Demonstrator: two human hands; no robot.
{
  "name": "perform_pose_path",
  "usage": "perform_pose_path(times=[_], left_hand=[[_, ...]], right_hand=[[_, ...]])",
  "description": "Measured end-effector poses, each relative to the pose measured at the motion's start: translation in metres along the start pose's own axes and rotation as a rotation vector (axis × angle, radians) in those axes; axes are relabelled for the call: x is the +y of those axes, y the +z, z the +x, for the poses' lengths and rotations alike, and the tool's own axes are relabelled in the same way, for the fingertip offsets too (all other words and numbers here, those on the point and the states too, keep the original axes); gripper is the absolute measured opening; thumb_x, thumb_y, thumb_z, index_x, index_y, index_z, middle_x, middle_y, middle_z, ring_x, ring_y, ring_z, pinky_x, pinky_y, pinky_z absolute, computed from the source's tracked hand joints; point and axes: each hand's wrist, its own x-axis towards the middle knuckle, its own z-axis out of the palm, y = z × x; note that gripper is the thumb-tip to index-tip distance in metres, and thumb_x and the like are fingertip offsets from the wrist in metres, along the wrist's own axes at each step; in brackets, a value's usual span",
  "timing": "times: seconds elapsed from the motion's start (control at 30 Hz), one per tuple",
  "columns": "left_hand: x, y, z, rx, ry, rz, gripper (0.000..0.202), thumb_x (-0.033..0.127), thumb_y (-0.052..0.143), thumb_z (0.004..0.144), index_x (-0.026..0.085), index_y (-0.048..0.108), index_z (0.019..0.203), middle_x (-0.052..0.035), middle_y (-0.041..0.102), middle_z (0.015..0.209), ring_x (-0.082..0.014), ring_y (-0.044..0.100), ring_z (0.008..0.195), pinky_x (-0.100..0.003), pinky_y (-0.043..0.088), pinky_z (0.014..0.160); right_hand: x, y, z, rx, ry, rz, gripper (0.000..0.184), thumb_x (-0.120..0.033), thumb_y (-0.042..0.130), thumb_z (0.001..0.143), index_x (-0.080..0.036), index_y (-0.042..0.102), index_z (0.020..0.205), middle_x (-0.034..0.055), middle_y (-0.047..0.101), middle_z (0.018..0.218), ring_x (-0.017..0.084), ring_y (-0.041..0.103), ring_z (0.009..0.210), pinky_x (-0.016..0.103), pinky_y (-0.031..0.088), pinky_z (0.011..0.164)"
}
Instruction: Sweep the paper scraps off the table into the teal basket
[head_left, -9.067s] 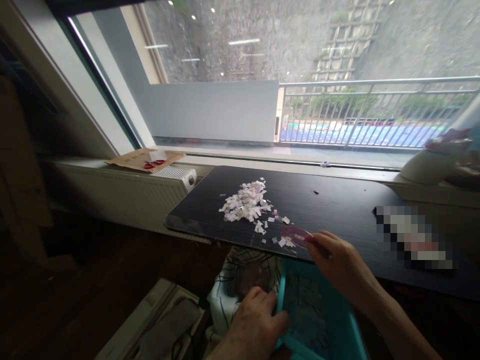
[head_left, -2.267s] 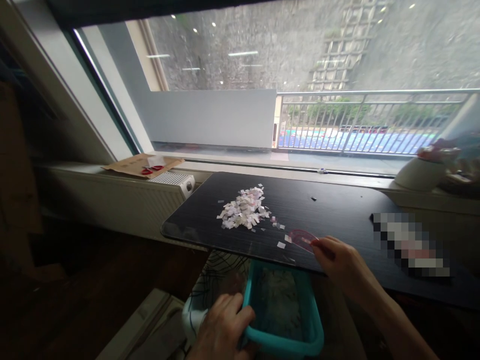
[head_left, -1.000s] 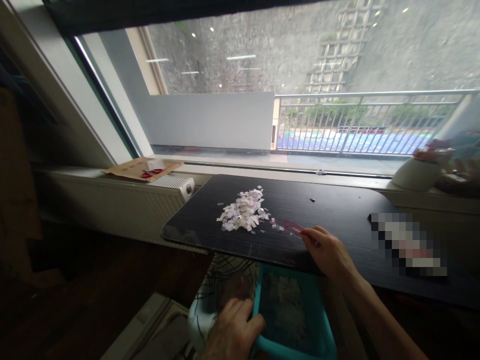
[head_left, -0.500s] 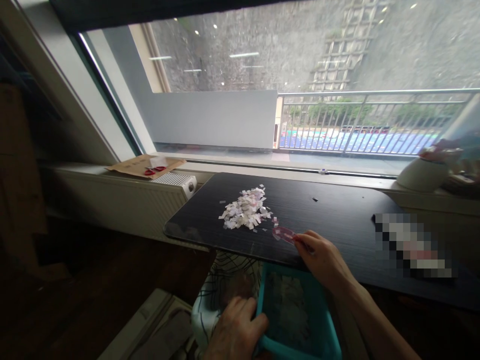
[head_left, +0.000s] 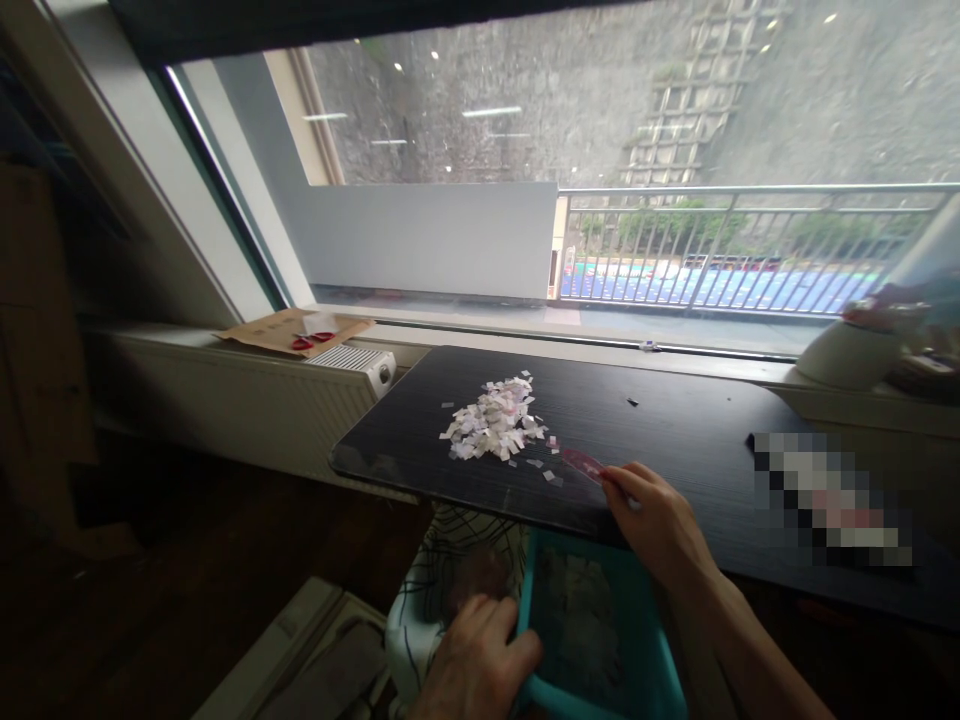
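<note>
My right hand [head_left: 651, 512] pinches one end of a pink see-through flat plastic piece [head_left: 583, 464], possibly a small ruler, just above the black table. To its left lies a heap of small white paper scraps [head_left: 495, 420], with a few loose bits between heap and plastic. Down at the front, my left hand [head_left: 480, 650] is closed around the left rim of a teal plastic bin [head_left: 664, 650]. The bin sits under the table's front edge and has pale scraps inside. What the left fingers do below the rim is hidden.
The black table [head_left: 637, 440] stands against the windowsill. Red-handled scissors [head_left: 312, 341] lie on a brown paper envelope [head_left: 262, 332] over the radiator [head_left: 225, 395]. At the right are a blurred-out object [head_left: 832, 500] and a white rounded container [head_left: 847, 345].
My right hand has drawn the pink plastic piece slightly right, away from the heap. A few scraps now lie uncovered where it was. My left hand stays on the bin.
</note>
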Motion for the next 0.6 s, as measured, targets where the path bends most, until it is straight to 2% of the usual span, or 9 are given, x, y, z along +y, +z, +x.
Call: perform_pose_path(times=[0.1,0.2,0.33,0.4,0.53,0.6], left_hand=[[0.001,0.0,0.003,0.002,0.005,0.006,0.034,0.043,0.077,0.067,0.021,0.054,0.077,-0.0008,0.052,0.082,-0.0211,0.049,0.076,-0.031,0.033,0.066],[0.004,0.002,0.007,0.03,0.042,0.037,0.037,0.049,0.076,0.066,0.021,0.055,0.076,-0.0003,0.052,0.079,-0.0205,0.05,0.073,-0.031,0.033,0.065],[0.009,0.004,0.011,0.081,0.099,0.093,0.019,0.031,0.07,0.077,0.021,0.055,0.074,0.0005,0.051,0.075,-0.0185,0.05,0.069,-0.03,0.032,0.062],[0.01,0.005,0.012,0.091,0.108,0.115,0.015,0.025,0.067,0.08,0.021,0.055,0.073,0.0007,0.05,0.072,-0.0176,0.049,0.067,-0.03,0.032,0.061],[0.01,0.004,0.014,0.031,0.106,0.086,0.027,0.042,0.073,0.073,0.021,0.057,0.077,-0.0007,0.052,0.075,-0.0196,0.051,0.069,-0.031,0.034,0.063],[0.009,0.003,0.015,-0.001,0.098,0.057,0.036,0.051,0.074,0.067,0.021,0.058,0.079,-0.0012,0.053,0.079,-0.0211,0.052,0.073,-0.032,0.035,0.066]], right_hand=[[-0.007,0.002,-0.012,-0.055,-0.066,0.047,0.023,-0.024,0.045,0.089,-0.02,0.067,0.092,0.0043,0.063,0.084,0.016,0.058,0.074,0.026,0.043,0.066],[-0.012,0.006,-0.013,-0.097,-0.118,0.126,0.023,-0.024,0.044,0.09,-0.02,0.067,0.091,0.0038,0.063,0.084,0.015,0.058,0.076,0.025,0.043,0.068],[-0.008,0.012,0.005,-0.029,-0.081,0.075,0.024,-0.024,0.045,0.09,-0.02,0.068,0.093,0.0045,0.063,0.085,0.016,0.059,0.075,0.026,0.043,0.067],[-0.005,0.014,0.011,-0.038,-0.095,0.043,0.024,-0.025,0.045,0.089,-0.02,0.068,0.092,0.0043,0.064,0.085,0.016,0.059,0.075,0.026,0.043,0.067],[-0.008,0.016,0.012,-0.141,-0.18,0.102,0.025,-0.025,0.044,0.09,-0.022,0.069,0.092,0.0031,0.064,0.085,0.014,0.059,0.075,0.024,0.044,0.068],[-0.01,0.017,0.016,-0.135,-0.185,0.111,0.025,-0.025,0.044,0.09,-0.022,0.069,0.093,0.0032,0.064,0.085,0.015,0.06,0.077,0.024,0.044,0.068]])
